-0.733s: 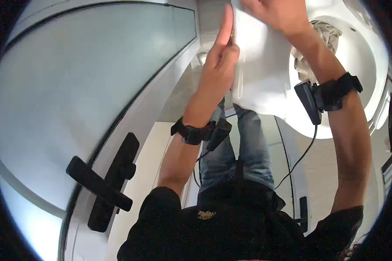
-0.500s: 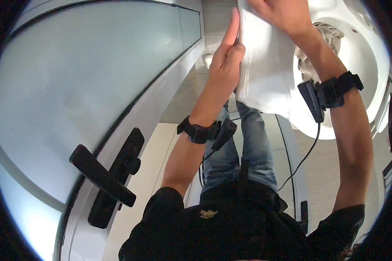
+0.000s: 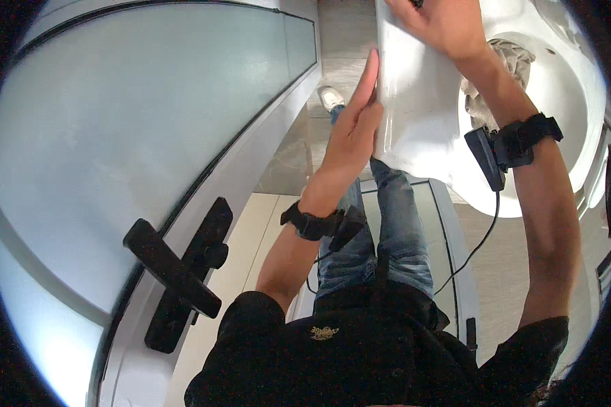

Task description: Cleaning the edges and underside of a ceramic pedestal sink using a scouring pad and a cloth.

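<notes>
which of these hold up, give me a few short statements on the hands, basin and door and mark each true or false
1. The left hand is at the left edge of the white counter. True.
2. The right hand is on the door handle. False: it is over the white counter, at the top of the picture.
3. A crumpled cloth lies in the basin. True.
4. The door handle is shiny silver. False: it is black.
5. Both wrists wear black straps. True.
6. The frosted glass door is on the person's right. False: it is on the left.
</notes>
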`<state>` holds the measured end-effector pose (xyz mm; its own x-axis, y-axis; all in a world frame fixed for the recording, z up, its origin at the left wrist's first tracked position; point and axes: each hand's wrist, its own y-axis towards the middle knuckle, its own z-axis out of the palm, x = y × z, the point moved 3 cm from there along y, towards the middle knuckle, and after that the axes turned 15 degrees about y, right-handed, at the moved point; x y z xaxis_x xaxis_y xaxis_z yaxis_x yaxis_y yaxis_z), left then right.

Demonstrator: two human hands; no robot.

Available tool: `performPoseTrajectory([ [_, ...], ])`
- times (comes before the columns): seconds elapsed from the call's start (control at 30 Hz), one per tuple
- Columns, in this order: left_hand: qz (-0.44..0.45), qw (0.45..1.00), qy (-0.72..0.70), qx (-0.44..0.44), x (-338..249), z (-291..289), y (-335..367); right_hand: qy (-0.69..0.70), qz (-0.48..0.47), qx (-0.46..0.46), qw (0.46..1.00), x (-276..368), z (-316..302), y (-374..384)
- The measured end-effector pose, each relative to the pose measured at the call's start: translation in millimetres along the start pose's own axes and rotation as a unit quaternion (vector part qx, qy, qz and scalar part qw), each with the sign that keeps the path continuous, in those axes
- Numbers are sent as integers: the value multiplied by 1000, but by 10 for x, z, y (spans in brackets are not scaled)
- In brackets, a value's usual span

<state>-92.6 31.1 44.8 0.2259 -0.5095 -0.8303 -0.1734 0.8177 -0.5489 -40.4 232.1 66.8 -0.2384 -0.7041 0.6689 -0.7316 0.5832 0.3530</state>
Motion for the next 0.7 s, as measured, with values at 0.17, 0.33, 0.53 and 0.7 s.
performPoseTrajectory([
  [0.17, 45, 997, 56, -40, 34, 46, -98, 6, 10, 12, 1000, 40, -7, -17],
  [0.33, 124, 988, 85, -21, -224, -98, 384, 4, -3, 6, 1000, 105, 5, 25],
  [0.53, 27, 997, 74, 15, -602, -158, 600, -5, 15, 11, 1000, 86, -15, 26],
  [0.7, 97, 986, 125, 45, -485, -213, 732, -3, 5, 11, 1000, 78, 11, 35],
])
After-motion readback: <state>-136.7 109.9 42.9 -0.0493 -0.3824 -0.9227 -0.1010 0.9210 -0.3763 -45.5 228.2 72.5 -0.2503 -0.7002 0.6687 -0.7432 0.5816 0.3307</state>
